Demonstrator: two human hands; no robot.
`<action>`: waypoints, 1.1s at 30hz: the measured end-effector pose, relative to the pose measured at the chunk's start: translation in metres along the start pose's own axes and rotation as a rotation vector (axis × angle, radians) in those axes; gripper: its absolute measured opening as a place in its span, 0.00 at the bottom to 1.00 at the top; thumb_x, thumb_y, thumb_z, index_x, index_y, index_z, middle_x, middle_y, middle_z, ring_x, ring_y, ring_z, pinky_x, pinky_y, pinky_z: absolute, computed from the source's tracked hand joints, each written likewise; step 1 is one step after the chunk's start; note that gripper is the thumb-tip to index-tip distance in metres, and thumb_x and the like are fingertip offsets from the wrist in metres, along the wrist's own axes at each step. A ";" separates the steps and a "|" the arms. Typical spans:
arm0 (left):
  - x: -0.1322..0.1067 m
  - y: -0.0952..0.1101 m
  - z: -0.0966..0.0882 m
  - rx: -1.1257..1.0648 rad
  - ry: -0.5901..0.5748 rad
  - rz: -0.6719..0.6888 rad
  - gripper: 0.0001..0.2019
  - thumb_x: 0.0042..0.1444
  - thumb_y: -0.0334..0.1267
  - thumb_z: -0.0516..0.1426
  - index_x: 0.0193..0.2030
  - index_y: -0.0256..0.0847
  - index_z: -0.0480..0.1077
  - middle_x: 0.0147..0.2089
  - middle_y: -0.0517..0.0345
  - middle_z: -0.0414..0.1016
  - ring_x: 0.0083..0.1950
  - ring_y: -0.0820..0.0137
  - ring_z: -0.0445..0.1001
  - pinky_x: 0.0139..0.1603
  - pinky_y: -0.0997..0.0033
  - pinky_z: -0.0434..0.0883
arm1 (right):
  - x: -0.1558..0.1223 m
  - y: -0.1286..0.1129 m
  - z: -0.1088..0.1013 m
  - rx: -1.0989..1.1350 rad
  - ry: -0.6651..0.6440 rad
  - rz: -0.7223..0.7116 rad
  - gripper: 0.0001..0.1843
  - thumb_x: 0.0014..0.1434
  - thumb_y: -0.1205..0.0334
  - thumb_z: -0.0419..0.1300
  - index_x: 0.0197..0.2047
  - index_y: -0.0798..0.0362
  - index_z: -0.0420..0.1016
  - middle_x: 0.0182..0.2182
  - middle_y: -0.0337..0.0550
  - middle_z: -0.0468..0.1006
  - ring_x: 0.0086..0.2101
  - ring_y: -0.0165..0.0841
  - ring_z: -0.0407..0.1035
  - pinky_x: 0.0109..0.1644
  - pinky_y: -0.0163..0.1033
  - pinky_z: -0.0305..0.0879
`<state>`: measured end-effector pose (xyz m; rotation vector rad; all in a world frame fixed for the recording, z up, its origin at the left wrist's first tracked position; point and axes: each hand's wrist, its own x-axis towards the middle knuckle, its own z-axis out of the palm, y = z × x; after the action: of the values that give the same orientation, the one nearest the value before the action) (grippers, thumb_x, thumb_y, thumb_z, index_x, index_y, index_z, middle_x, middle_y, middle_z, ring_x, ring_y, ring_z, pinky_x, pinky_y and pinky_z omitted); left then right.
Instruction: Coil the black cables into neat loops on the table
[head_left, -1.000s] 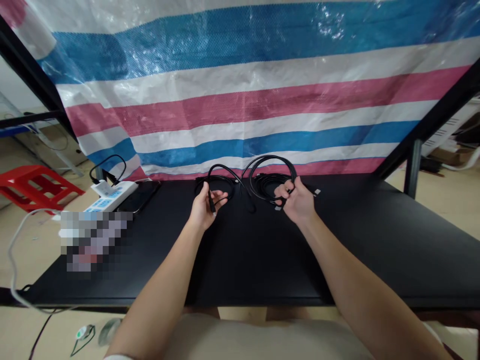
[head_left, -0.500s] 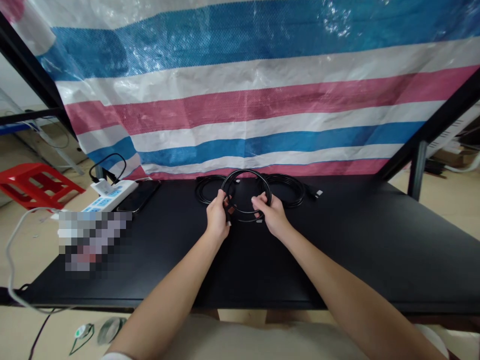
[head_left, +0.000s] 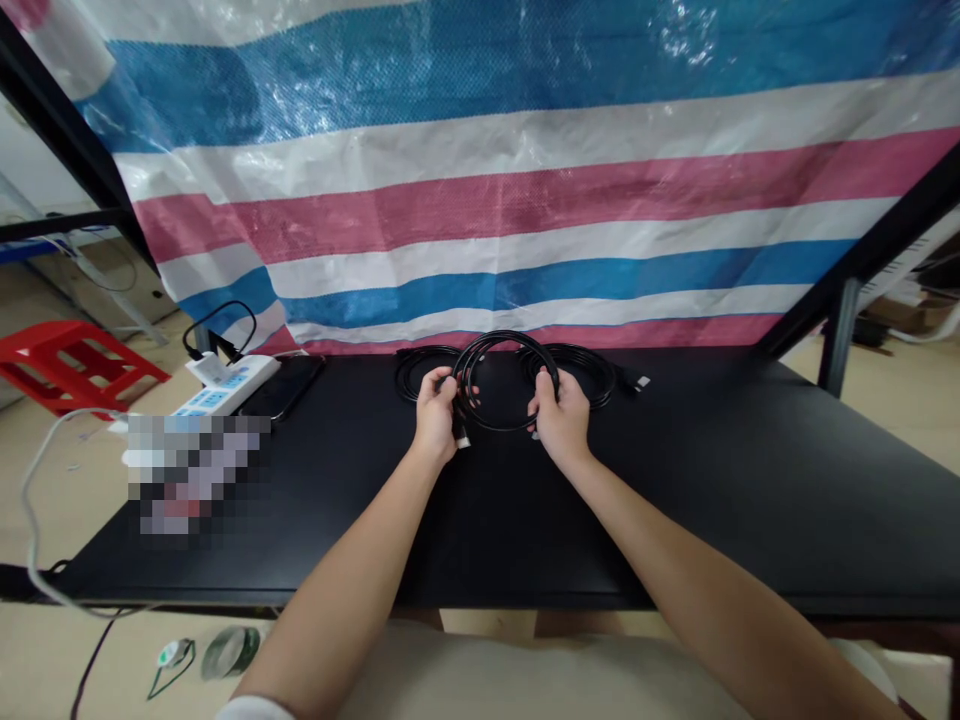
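Observation:
A coiled black cable [head_left: 504,428] is held up as a ring between my two hands, above the black table [head_left: 495,530]. My left hand [head_left: 437,412] closes on the left side of the coil, and a plug with a silvery end [head_left: 462,441] sticks out below its fingers. My right hand [head_left: 561,412] grips the right side, its thumb on top of the strands; a small pale tip shows beneath its fingers. Behind the ring lie two more black coils, one at the left [head_left: 409,375] and one at the right [head_left: 600,375], the latter with a plug [head_left: 643,382] pointing right.
A white power strip [head_left: 225,388] with a plugged-in adapter sits at the table's left, beside a dark phone [head_left: 289,388]. A blurred-out patch covers something nearer. A striped tarp [head_left: 510,210] hangs behind the table. On the floor at left stands a red stool [head_left: 79,365].
My right hand has shifted right and brought its thumb over the strands. The ring has moved slightly right, its strands now gathered closer together. My left hand keeps its hold.

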<state>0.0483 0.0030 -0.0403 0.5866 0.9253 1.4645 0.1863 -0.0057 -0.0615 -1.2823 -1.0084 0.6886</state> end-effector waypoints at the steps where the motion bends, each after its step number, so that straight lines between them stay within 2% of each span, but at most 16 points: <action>1: 0.001 -0.001 0.000 -0.004 -0.011 0.009 0.08 0.50 0.29 0.58 0.36 0.43 0.66 0.29 0.62 0.75 0.26 0.72 0.74 0.25 0.75 0.68 | 0.000 0.002 0.000 -0.042 0.000 -0.022 0.27 0.52 0.37 0.51 0.40 0.53 0.67 0.12 0.27 0.64 0.11 0.27 0.59 0.13 0.32 0.56; 3: 0.004 -0.003 -0.002 -0.017 -0.029 0.036 0.12 0.48 0.25 0.57 0.39 0.42 0.67 0.30 0.61 0.76 0.26 0.74 0.73 0.26 0.76 0.68 | 0.002 0.005 0.000 -0.171 -0.010 -0.102 0.24 0.56 0.40 0.47 0.38 0.53 0.68 0.13 0.31 0.66 0.14 0.30 0.63 0.19 0.35 0.61; 6: 0.012 -0.003 -0.006 -0.027 -0.009 0.087 0.12 0.45 0.22 0.57 0.37 0.40 0.70 0.31 0.60 0.75 0.25 0.76 0.72 0.26 0.77 0.66 | 0.006 0.002 0.004 -0.479 -0.068 -0.224 0.19 0.61 0.48 0.46 0.33 0.52 0.70 0.18 0.39 0.71 0.22 0.35 0.70 0.31 0.39 0.66; 9: 0.021 0.004 -0.014 -0.042 0.097 0.126 0.12 0.44 0.22 0.59 0.35 0.39 0.71 0.27 0.62 0.72 0.26 0.76 0.73 0.30 0.76 0.69 | 0.014 -0.010 0.016 -0.828 -0.178 -0.195 0.18 0.63 0.54 0.46 0.33 0.54 0.73 0.24 0.47 0.77 0.30 0.40 0.73 0.38 0.41 0.66; 11: 0.028 0.011 -0.020 -0.045 0.183 0.140 0.10 0.44 0.22 0.59 0.33 0.38 0.70 0.26 0.63 0.71 0.27 0.75 0.74 0.34 0.74 0.71 | 0.020 -0.020 0.029 -0.983 -0.258 -0.155 0.18 0.64 0.57 0.46 0.36 0.55 0.74 0.31 0.53 0.79 0.36 0.42 0.74 0.40 0.41 0.65; 14: 0.037 0.020 -0.031 0.014 0.253 0.193 0.08 0.46 0.22 0.59 0.31 0.39 0.70 0.28 0.61 0.73 0.31 0.74 0.75 0.40 0.72 0.72 | 0.031 -0.030 0.053 -1.034 -0.365 -0.127 0.20 0.65 0.60 0.43 0.41 0.59 0.75 0.39 0.57 0.79 0.42 0.41 0.73 0.44 0.39 0.64; 19: 0.052 0.021 -0.051 0.239 0.265 0.371 0.16 0.40 0.22 0.62 0.36 0.42 0.71 0.42 0.55 0.76 0.50 0.67 0.74 0.53 0.67 0.68 | 0.045 -0.032 0.087 -1.011 -0.431 -0.052 0.22 0.66 0.60 0.42 0.47 0.62 0.74 0.46 0.60 0.76 0.46 0.42 0.72 0.47 0.38 0.63; 22: 0.056 0.018 -0.060 0.507 0.273 0.416 0.19 0.38 0.25 0.63 0.39 0.42 0.71 0.48 0.49 0.75 0.58 0.57 0.69 0.58 0.59 0.65 | 0.050 -0.030 0.099 -1.017 -0.453 -0.040 0.21 0.66 0.60 0.44 0.47 0.62 0.74 0.47 0.61 0.76 0.46 0.42 0.72 0.47 0.38 0.63; 25: 0.051 0.015 -0.061 0.846 0.279 0.486 0.21 0.37 0.27 0.64 0.42 0.42 0.71 0.57 0.43 0.68 0.66 0.49 0.58 0.64 0.51 0.57 | 0.053 -0.028 0.106 -1.037 -0.464 -0.025 0.21 0.65 0.62 0.44 0.47 0.62 0.75 0.46 0.63 0.76 0.46 0.43 0.73 0.45 0.39 0.65; 27: 0.045 0.012 -0.058 1.030 0.242 0.533 0.18 0.37 0.28 0.63 0.39 0.42 0.72 0.59 0.42 0.66 0.67 0.47 0.54 0.65 0.46 0.52 | 0.054 -0.028 0.108 -1.052 -0.467 -0.018 0.21 0.64 0.63 0.45 0.47 0.61 0.76 0.46 0.63 0.77 0.46 0.44 0.73 0.44 0.40 0.66; 28: 0.042 0.011 -0.056 1.095 0.199 0.546 0.15 0.38 0.27 0.62 0.36 0.43 0.73 0.57 0.43 0.68 0.65 0.46 0.56 0.65 0.45 0.50 | 0.054 -0.028 0.108 -1.070 -0.470 -0.021 0.21 0.63 0.63 0.45 0.47 0.61 0.76 0.46 0.63 0.77 0.46 0.45 0.73 0.44 0.41 0.66; 30: 0.038 0.007 -0.052 1.168 0.080 0.545 0.10 0.39 0.27 0.61 0.30 0.44 0.72 0.49 0.45 0.73 0.60 0.48 0.64 0.65 0.45 0.48 | 0.054 -0.029 0.108 -1.132 -0.489 -0.048 0.20 0.61 0.65 0.47 0.47 0.60 0.76 0.46 0.63 0.77 0.47 0.46 0.72 0.45 0.42 0.66; 33: 0.035 0.003 -0.047 1.170 -0.049 0.522 0.09 0.40 0.25 0.59 0.26 0.45 0.72 0.37 0.50 0.74 0.50 0.53 0.70 0.64 0.47 0.49 | 0.053 -0.032 0.106 -1.249 -0.519 -0.121 0.19 0.60 0.67 0.49 0.48 0.62 0.75 0.47 0.65 0.76 0.48 0.45 0.72 0.46 0.42 0.66</action>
<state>0.0038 0.0284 -0.0694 1.8088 1.6497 1.2061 0.1100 0.0816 -0.0211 -2.1093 -2.0946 0.2357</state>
